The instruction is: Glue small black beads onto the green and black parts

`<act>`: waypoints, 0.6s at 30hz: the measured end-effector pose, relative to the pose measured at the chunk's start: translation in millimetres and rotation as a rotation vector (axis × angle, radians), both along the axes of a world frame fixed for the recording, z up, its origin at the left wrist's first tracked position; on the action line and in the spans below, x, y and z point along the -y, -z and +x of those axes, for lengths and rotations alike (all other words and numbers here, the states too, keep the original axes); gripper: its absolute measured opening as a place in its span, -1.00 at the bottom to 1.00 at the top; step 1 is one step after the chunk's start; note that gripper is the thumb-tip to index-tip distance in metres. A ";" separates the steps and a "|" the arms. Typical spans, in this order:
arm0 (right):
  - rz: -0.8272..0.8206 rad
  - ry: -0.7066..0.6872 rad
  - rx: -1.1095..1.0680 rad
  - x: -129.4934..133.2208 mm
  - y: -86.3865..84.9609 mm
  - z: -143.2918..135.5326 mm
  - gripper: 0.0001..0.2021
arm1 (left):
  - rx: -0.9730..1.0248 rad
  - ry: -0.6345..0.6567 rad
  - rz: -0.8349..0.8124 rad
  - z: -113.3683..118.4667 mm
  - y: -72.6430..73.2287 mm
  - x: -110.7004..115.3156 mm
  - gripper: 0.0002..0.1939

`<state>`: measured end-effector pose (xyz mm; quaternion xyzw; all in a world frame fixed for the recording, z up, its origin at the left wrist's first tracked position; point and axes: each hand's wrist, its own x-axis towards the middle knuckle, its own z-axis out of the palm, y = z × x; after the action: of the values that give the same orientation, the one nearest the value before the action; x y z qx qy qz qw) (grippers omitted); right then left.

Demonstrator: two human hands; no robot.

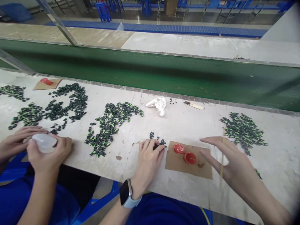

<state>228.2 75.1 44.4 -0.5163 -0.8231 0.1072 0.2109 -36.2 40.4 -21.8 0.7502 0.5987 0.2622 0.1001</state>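
My left hand, with a watch at the wrist, rests on the table with its fingers bent together over a small black piece. More small black pieces lie by its fingertips. To the right, my right hand is raised, thumb and forefinger apart. A thin wooden stick crosses it and seems tucked in the hand; the exact grip is unclear. Between my hands a cardboard piece bears a red cup and a red lid-like disc. Beyond my right hand lies a pile of black-and-green pieces.
A crumpled white cloth or glove and a knife lie towards the back. Another pile of black-and-green pieces spreads to my left. There a co-worker's hands hold a translucent white container. A green belt runs behind the table.
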 end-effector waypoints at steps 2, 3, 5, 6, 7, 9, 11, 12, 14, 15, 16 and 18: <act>0.007 0.097 -0.031 12.2 -3.0 21.2 -0.76 | 0.007 0.069 0.003 -4.5 2.1 -3.1 -0.87; -0.003 0.139 -0.039 18.8 -2.7 31.0 -0.76 | 0.014 0.102 0.004 -7.5 3.1 -3.6 -0.88; -0.041 0.211 -0.049 32.8 1.9 47.3 -0.79 | 0.029 0.153 0.009 -14.6 4.7 -1.8 -0.89; -0.062 0.247 -0.059 40.0 6.1 52.9 -0.82 | 0.037 0.169 0.013 -18.5 5.3 0.4 -0.89; -0.076 0.287 -0.077 47.4 11.4 56.1 -0.86 | 0.047 0.181 0.020 -22.2 5.8 3.3 -0.88; -0.086 0.368 -0.141 61.9 24.8 55.6 -0.92 | 0.073 0.193 0.039 -28.9 6.7 10.6 -0.86; -0.069 0.440 -0.221 75.0 39.9 47.7 -0.86 | 0.111 0.170 0.066 -34.0 7.4 19.0 -0.77; -0.057 0.468 -0.258 80.4 47.2 42.6 -0.84 | 0.131 0.135 0.083 -35.9 7.4 23.5 -0.73; -0.037 0.502 -0.314 88.3 59.8 33.8 -0.84 | 0.166 0.040 0.099 -38.2 6.6 32.9 -0.68; -0.031 0.511 -0.331 90.6 65.0 31.3 -0.85 | 0.177 0.000 0.094 -38.6 6.0 37.8 -0.69; -0.029 0.513 -0.342 92.0 69.5 30.4 -0.87 | 0.184 -0.026 0.080 -38.3 5.5 42.8 -0.73; -0.024 0.504 -0.352 92.5 77.4 33.4 -0.87 | 0.185 -0.036 0.036 -35.7 5.4 52.7 -0.80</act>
<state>261.6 -17.4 -33.0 -0.6803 -0.6185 0.1491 0.3639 -71.9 -12.3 -27.2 0.7137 0.5953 0.3428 0.1370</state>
